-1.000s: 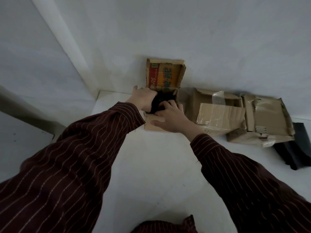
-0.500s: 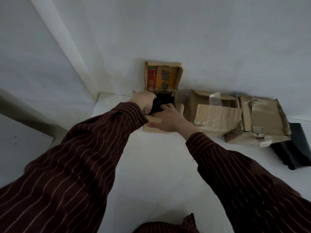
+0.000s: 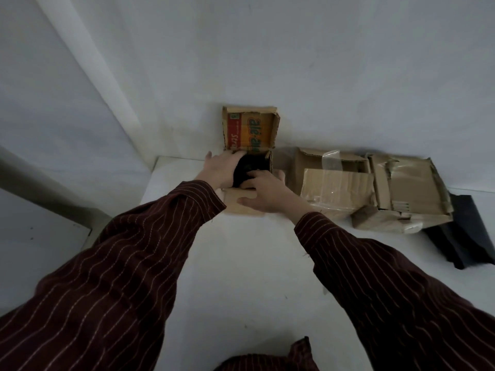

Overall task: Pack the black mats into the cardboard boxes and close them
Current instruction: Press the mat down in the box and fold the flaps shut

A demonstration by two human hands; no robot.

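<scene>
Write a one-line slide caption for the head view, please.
Left hand and right hand press a black mat into the open printed box; taped box, crumpled box and spare mat alongside.

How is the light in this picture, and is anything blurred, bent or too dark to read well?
Head view: dim, even light, no hard shadows; the wide lens stretches the sleeves near the bottom edge; the black mat in the printed box, between the left hand and the right hand, is a dark mass without detail; the clear tape on the middle box gives weak glare.
</scene>
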